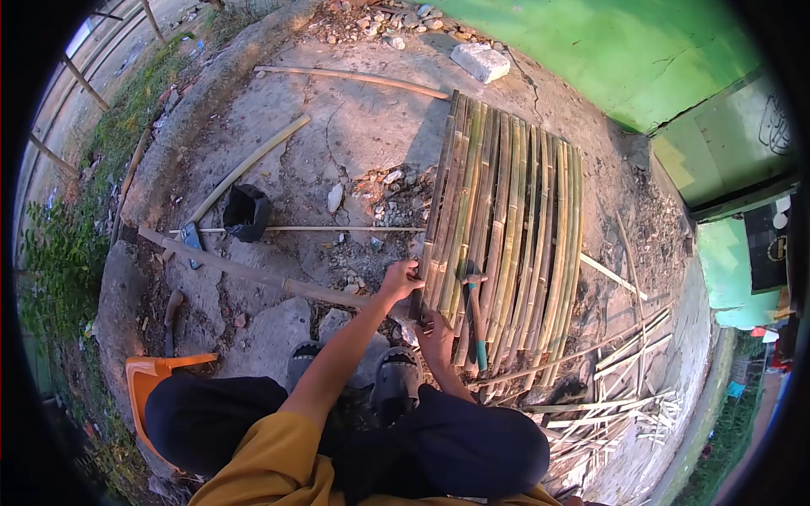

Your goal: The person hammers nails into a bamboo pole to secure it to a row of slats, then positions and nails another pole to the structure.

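A panel of bamboo strips [515, 236], laid side by side, rests on the ground in front of my knees. At its near left edge my left hand [402, 280] has its fingers closed on the outermost dark bamboo strip [428, 261]. Just below it, my right hand [434, 337] is at the lower end of that same edge, its fingers bent and partly hidden. A hammer [475, 316] with a teal grip lies on top of the panel, to the right of my hands.
Left of the panel are a long bamboo pole [253, 274], a black bag [246, 212], a blue-headed tool [192, 240] and a curved blade [172, 320]. An orange chair [143, 388] is beside my leg. Cut strips [624, 405] lie at right. A white block [481, 61] sits beyond.
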`<state>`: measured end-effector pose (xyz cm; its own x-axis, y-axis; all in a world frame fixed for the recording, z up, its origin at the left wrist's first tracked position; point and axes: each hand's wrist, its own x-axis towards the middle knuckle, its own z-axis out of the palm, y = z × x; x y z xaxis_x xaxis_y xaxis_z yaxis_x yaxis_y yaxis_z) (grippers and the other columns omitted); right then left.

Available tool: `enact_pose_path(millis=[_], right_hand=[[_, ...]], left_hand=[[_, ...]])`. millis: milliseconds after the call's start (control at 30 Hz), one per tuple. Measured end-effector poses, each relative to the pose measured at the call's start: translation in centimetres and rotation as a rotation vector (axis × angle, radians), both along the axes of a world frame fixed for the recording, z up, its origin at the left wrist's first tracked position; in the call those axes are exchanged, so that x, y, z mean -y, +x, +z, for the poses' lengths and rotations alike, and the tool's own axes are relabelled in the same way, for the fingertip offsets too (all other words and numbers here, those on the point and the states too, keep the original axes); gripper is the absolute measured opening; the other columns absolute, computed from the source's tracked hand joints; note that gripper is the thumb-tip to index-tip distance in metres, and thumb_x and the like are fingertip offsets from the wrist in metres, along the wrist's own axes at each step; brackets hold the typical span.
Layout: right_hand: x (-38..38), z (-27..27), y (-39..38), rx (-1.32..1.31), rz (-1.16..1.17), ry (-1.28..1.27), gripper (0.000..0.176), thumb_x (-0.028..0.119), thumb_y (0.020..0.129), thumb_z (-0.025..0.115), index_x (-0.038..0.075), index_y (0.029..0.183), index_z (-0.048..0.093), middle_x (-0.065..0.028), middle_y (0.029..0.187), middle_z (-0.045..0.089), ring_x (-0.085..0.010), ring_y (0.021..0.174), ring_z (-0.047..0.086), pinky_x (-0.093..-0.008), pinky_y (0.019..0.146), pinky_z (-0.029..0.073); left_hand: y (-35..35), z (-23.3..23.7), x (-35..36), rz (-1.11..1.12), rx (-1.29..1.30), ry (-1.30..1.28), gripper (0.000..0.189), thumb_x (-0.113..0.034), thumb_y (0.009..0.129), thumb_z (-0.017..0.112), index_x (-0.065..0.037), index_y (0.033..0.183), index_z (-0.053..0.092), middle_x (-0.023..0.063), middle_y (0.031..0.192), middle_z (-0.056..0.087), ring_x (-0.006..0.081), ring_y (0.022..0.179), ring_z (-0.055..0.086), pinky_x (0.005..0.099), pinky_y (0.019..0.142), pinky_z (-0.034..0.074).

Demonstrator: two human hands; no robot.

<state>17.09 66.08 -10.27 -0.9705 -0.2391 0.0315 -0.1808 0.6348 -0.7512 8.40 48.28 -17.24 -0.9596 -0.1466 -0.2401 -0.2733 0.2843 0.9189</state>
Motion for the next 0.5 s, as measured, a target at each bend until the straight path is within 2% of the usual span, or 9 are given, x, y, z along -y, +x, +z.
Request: enact_pose_path(millis=[167, 367, 467, 500], right_hand=[[0.3, 0.9, -0.3, -0.018, 0.015, 0.029, 0.041, 0.001, 0.076, 0.08, 0.001, 0.114, 0.066, -0.0135, 0.092, 0.067, -0.0228, 0.076, 0.07, -0.0331, 0.065, 0.058], [0.5, 1.1, -0.1, 0.044, 0.015, 0.05, 0.034, 0.001, 0.076, 0.079, 0.004, 0.108, 0.068, -0.0114, 0.089, 0.065, -0.0228, 0.075, 0.069, -0.0327, 0.066, 0.057], [0.5, 1.3, -0.2, 0.043, 0.02, 0.079, 0.036, 0.001, 0.076, 0.079, 0.004, 0.11, 0.068, -0.0121, 0.09, 0.065, -0.0234, 0.075, 0.069, -0.0333, 0.066, 0.057], [0.6, 1.6, -0.1, 0.028, 0.019, 0.073, 0.034, 0.001, 0.076, 0.079, 0.004, 0.109, 0.069, -0.0122, 0.09, 0.065, -0.0236, 0.075, 0.069, -0.0335, 0.066, 0.056]], left_hand=[[0.5, 0.4, 0.1, 0.004, 0.01, -0.02, 0.066, -0.018, 0.068, 0.093, 0.003, 0.125, 0.065, 0.0207, 0.105, 0.073, 0.0314, 0.096, 0.073, 0.0394, 0.084, 0.057], [1.1, -0.2, 0.0, -0.011, -0.023, -0.003, 0.073, -0.022, 0.069, 0.093, 0.003, 0.13, 0.061, 0.022, 0.106, 0.073, 0.0319, 0.096, 0.073, 0.0397, 0.085, 0.057], [1.8, 0.9, 0.3, -0.095, -0.023, -0.053, 0.076, -0.022, 0.071, 0.092, 0.003, 0.134, 0.057, 0.0225, 0.107, 0.073, 0.0312, 0.098, 0.072, 0.0399, 0.086, 0.056], [2.1, 1.2, 0.4, -0.114, -0.001, 0.04, 0.078, -0.022, 0.071, 0.092, 0.003, 0.135, 0.056, 0.023, 0.108, 0.072, 0.0311, 0.099, 0.072, 0.0399, 0.086, 0.056]])
